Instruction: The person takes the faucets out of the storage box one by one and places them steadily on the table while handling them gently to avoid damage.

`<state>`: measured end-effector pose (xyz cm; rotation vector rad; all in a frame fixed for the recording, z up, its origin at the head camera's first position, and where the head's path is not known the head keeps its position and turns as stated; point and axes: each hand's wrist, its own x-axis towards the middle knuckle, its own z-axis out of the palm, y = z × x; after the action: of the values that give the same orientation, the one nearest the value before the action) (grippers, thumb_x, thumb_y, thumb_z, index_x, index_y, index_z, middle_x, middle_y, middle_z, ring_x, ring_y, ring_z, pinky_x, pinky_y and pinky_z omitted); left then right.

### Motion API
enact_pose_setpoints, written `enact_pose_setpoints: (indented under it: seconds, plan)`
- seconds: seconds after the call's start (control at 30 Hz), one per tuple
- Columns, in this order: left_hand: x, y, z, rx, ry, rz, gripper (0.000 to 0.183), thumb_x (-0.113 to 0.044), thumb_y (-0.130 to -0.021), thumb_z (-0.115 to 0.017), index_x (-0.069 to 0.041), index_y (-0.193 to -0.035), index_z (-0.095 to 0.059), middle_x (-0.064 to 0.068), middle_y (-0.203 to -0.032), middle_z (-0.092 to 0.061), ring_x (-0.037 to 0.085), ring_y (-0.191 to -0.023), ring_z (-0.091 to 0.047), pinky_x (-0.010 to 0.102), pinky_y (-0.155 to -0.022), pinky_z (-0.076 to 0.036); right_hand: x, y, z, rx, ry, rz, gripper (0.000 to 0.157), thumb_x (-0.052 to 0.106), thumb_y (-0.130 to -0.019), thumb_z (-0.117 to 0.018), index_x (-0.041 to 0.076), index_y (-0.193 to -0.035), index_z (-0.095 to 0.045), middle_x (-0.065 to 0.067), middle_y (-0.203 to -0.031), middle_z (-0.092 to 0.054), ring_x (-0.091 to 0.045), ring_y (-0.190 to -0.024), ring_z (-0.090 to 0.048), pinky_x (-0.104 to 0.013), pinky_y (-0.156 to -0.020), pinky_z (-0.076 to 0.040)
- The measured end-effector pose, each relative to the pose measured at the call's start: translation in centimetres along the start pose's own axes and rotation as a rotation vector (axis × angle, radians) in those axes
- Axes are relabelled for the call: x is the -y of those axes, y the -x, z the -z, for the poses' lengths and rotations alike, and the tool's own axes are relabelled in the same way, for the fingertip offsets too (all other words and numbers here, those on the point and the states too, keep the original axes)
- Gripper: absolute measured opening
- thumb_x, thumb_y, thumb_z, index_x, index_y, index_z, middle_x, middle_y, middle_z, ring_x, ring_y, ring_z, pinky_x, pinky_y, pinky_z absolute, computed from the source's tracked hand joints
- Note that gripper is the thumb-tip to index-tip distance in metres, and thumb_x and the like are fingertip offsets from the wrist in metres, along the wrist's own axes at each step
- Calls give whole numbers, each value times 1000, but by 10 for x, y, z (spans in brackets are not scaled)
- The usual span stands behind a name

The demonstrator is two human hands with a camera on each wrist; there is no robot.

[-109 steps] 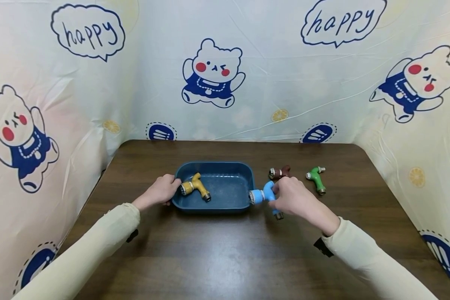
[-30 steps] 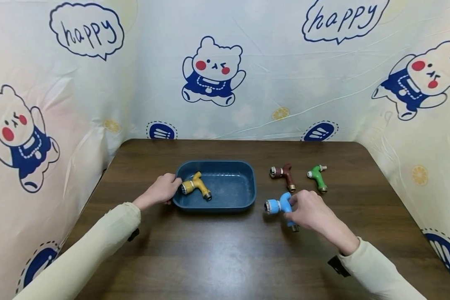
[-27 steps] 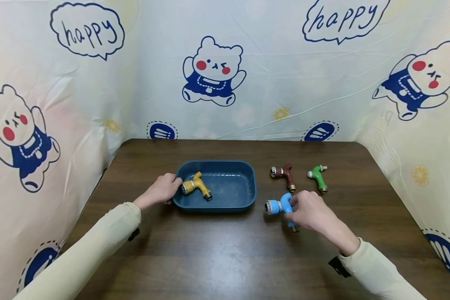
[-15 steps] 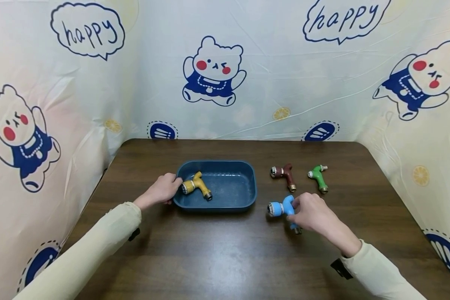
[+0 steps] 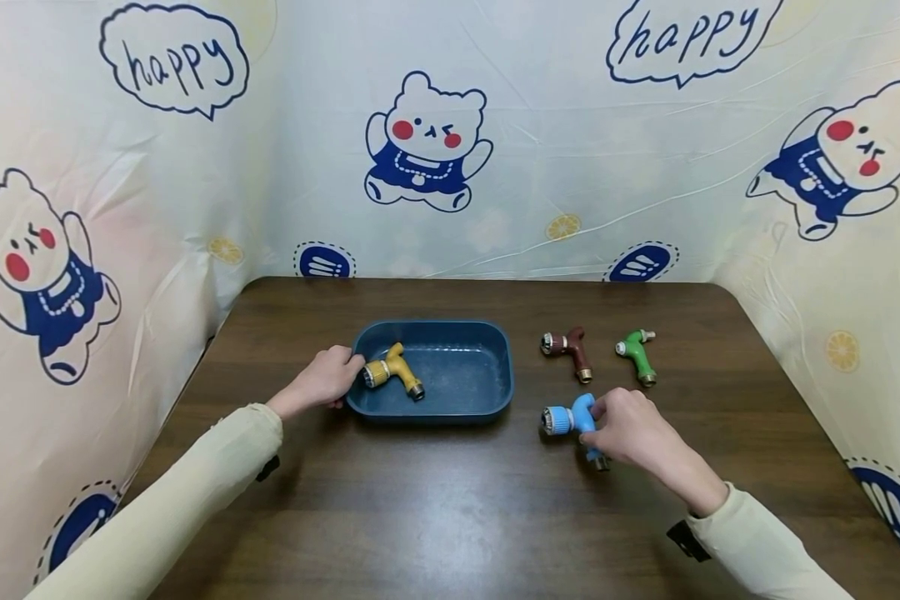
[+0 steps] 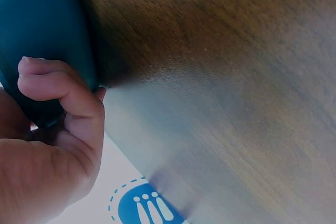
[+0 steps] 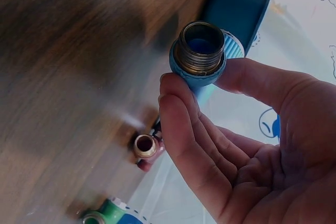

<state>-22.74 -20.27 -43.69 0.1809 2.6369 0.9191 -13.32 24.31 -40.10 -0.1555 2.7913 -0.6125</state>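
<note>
My left hand (image 5: 326, 377) grips the left end of a dark blue tray (image 5: 461, 408), its fingers curled over the wall in the left wrist view. A yellow hose nozzle (image 5: 399, 367) lies inside the tray at the left. My right hand (image 5: 633, 429) pinches a light blue hose nozzle (image 5: 582, 414) between thumb and fingers, to the right of the tray. Its ribbed head points left. In the right wrist view, the nozzle's hollow threaded metal end (image 7: 200, 51) faces the camera.
Behind the right hand, a dark red nozzle (image 5: 576, 346) and a green nozzle (image 5: 636, 357) lie on the brown wooden table (image 5: 435, 508). A printed curtain (image 5: 540, 125) stands around the table's back and sides.
My right hand has carried the blue nozzle from the tray's right edge rightward and nearer the front, uncovering the dark red nozzle. The left hand and tray stay put.
</note>
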Motion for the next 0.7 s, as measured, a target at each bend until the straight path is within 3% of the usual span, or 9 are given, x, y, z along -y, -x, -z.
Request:
enact_pose_setpoints:
  seconds: [0.7]
  plan:
    - [0, 0, 0, 3, 3, 11, 36, -22, -111, -37, 1, -96, -61, 11, -65, -62, 17, -45, -59, 29, -43, -51, -8, -1, -7, -11, 3, -33, 24, 20, -82, -86, 1, -91, -75, -2, -77, -64, -20, -68, -57, -35, -61, -48]
